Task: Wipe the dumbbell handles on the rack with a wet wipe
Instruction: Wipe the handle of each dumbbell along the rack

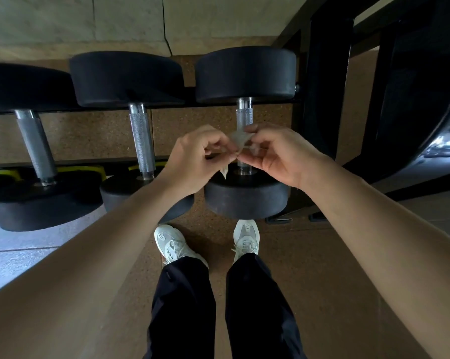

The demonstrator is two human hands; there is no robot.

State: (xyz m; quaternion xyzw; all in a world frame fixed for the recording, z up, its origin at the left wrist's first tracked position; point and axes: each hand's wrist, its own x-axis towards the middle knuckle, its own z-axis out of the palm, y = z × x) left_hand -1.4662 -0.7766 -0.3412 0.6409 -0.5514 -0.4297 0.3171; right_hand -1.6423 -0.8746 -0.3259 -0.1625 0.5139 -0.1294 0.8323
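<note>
Three black dumbbells lie across the rack with knurled steel handles: a left handle [35, 146], a middle handle [142, 141] and a right handle [244, 112]. Both of my hands hover just above the right dumbbell, hiding most of its handle. My left hand [193, 158] and my right hand [278, 154] pinch a small, crumpled whitish wet wipe [240, 141] between their fingertips. A corner of the wipe hangs down near the dumbbell's near head [246, 200].
The black rack upright [325, 81] stands right of the right dumbbell. A dark curved machine part [426, 99] fills the far right. Yellow-marked weights [89, 171] sit on a lower tier. My two feet in white sneakers [172, 243] stand on brown cork flooring.
</note>
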